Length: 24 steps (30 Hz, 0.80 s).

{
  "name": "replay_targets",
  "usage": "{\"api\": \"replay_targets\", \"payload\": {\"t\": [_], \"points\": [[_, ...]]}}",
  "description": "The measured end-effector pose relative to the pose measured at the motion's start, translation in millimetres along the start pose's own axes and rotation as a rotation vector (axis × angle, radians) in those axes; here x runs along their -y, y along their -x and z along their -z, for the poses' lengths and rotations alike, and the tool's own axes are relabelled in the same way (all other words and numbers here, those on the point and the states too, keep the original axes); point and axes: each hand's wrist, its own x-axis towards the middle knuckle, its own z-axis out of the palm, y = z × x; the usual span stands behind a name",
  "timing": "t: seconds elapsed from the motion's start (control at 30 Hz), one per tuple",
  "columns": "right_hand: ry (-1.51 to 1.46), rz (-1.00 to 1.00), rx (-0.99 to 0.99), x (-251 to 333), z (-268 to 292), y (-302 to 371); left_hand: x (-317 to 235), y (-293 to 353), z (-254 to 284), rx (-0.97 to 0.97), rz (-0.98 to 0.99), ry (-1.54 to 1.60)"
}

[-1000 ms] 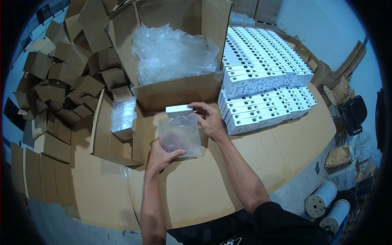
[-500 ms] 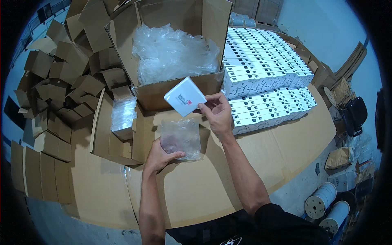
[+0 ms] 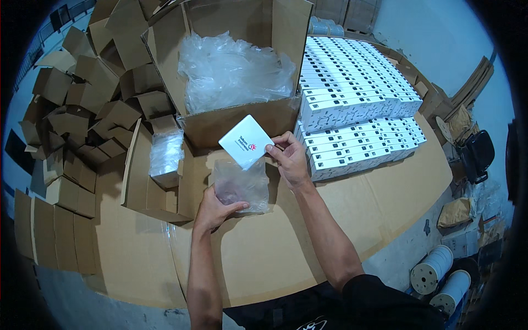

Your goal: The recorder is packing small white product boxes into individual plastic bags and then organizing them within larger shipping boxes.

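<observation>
Between the finger and thumb of my right hand (image 3: 290,160) is a flat white square box (image 3: 246,140) with a small printed mark, tilted with one corner pointing down. That lower corner is at the top edge of a clear plastic bag (image 3: 242,190); whether it has entered the bag I cannot tell. My left hand (image 3: 216,210) grips the bag by its lower left part, thumb across the front, just above the cardboard-covered table (image 3: 247,264).
A large carton (image 3: 242,116) of clear bags (image 3: 231,71) stands behind my hands. To its right are stacked rows of white boxes (image 3: 357,104). At left, an open carton (image 3: 144,190) holds bagged pieces (image 3: 166,154), beside a pile of empty brown boxes (image 3: 82,110).
My right hand has lowered the white box toward the bag's top edge and moved it slightly left. My left hand stays almost in place with the bag.
</observation>
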Motion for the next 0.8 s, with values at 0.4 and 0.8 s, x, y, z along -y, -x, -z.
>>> {"api": "replay_targets", "payload": {"t": [0.4,0.8], "points": [[-0.019,-0.055,0.045,1,8,0,0,0,-2,-0.013,-0.018,-0.009],[0.140,-0.198,0.184,3,5,1,0,-3,-9,-0.010,-0.094,0.027]]}}
